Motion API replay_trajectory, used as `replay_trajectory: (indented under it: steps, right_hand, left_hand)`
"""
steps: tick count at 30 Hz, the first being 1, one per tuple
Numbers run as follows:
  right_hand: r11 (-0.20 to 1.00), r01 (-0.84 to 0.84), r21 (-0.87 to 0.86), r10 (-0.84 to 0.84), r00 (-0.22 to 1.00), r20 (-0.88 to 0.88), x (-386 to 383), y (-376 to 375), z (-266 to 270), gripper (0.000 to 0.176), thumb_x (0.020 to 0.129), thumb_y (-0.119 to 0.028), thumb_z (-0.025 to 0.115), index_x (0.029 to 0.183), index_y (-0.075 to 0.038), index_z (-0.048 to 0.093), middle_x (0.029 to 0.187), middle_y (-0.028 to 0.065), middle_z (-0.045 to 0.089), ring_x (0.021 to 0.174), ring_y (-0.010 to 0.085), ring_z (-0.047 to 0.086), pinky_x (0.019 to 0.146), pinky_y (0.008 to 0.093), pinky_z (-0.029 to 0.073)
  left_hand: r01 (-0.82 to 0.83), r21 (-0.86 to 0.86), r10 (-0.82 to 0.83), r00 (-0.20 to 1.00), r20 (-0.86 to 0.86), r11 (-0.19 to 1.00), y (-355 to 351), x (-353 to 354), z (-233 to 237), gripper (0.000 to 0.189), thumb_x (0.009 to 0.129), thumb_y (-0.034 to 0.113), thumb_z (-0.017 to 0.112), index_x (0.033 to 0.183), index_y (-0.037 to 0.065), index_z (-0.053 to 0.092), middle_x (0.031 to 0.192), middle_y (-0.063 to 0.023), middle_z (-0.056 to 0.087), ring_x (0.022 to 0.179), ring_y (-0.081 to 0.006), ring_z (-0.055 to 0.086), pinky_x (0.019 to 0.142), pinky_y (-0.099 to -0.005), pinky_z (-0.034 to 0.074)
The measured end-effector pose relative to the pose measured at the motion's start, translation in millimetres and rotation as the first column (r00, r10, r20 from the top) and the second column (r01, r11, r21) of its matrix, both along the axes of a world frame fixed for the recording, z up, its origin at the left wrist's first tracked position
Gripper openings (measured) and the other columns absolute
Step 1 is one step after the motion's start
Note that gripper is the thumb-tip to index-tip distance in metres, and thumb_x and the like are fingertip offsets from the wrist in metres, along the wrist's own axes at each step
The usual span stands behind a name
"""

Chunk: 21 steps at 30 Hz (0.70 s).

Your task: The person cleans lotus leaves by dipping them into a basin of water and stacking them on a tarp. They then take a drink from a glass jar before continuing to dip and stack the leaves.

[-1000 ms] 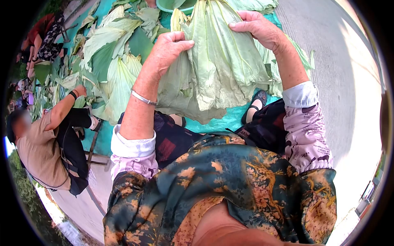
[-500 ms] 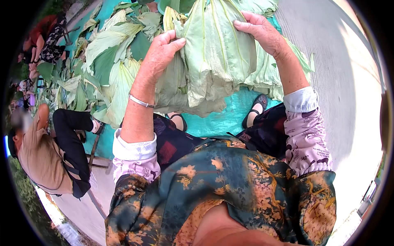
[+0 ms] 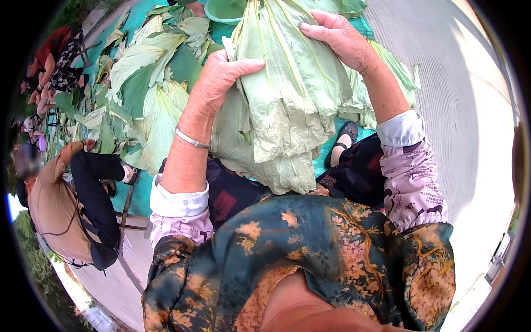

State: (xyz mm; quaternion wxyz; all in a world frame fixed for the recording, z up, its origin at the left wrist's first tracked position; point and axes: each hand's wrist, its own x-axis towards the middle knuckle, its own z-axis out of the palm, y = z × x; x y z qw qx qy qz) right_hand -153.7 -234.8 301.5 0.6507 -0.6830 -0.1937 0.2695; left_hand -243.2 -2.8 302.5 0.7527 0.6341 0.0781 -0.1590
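A bundle of large, pale green, folded leaves (image 3: 287, 94) hangs between my hands, its ribs running downward and its crinkled lower edge over my lap. My left hand (image 3: 221, 74) grips its left side, thumb laid across the front and the other fingers hidden behind. On the upper right edge, my right hand (image 3: 337, 39) pinches the leaves between thumb and fingers. Another dull green leaf layer (image 3: 232, 127) hangs below and to the left of the bundle. More leaves (image 3: 359, 94) lie beyond it on the right.
A heap of leaves (image 3: 146, 72) spreads over the turquoise sheet (image 3: 141, 193) at the left. A green basin (image 3: 224, 11) stands at the top. One person (image 3: 61, 205) sits at the left; another (image 3: 61, 61) is farther back. Grey ribbed pavement (image 3: 437, 105) lies right.
The leaf bundle has come lower and nearer my body, covering my left shoe. My left thumb reaches farther across it. The green basin shows more. The seated person's arm has lowered.
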Motion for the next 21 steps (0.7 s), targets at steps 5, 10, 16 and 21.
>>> replay_trajectory:
  steps: [5,10,16,21]
  right_hand:
    - [0.994,-0.079,-0.075,0.082,0.995,0.047,-5,-1,0,0.048,0.084,-0.028,0.063,0.122,-0.002,0.051,0.103,0.0039,0.062,0.093,0.0099,0.058,0.082,0.026,0.047]
    - [0.935,-0.344,0.086,0.354,0.918,-0.177,-16,3,-15,0.056,0.074,-0.025,0.073,0.12,-0.001,0.053,0.104,0.0045,0.062,0.093,0.0124,0.058,0.085,0.0259,0.046]
    - [0.92,-0.388,-0.05,0.376,0.912,-0.162,-11,-8,-12,0.048,0.076,-0.024,0.072,0.115,0.0,0.058,0.099,0.0026,0.064,0.09,0.0097,0.058,0.084,0.0259,0.046]
    - [0.954,-0.227,-0.198,0.235,0.972,0.02,-6,-12,-16,0.034,0.084,-0.026,0.064,0.11,-0.006,0.061,0.09,0.0002,0.064,0.078,0.007,0.058,0.073,0.0237,0.048]
  left_hand:
    - [-0.244,0.072,0.227,0.955,0.188,0.967,7,5,-9,0.037,0.072,0.0,0.07,0.107,0.001,0.058,0.095,-0.0078,0.065,0.082,-0.0137,0.062,0.074,-0.0279,0.051]
    - [-0.413,-0.009,0.403,0.881,0.249,0.911,28,13,-11,0.039,0.071,-0.003,0.069,0.108,0.0,0.056,0.095,-0.0087,0.064,0.08,-0.0162,0.063,0.071,-0.0288,0.053]
    - [-0.452,-0.002,0.432,0.852,0.295,0.892,43,16,-12,0.041,0.07,-0.005,0.07,0.108,-0.001,0.054,0.096,-0.0094,0.063,0.081,-0.0173,0.063,0.072,-0.03,0.053]
    - [-0.472,0.017,0.449,0.847,0.285,0.881,45,15,-11,0.04,0.07,-0.005,0.07,0.107,-0.002,0.054,0.096,-0.0103,0.063,0.081,-0.0173,0.063,0.073,-0.0297,0.053]
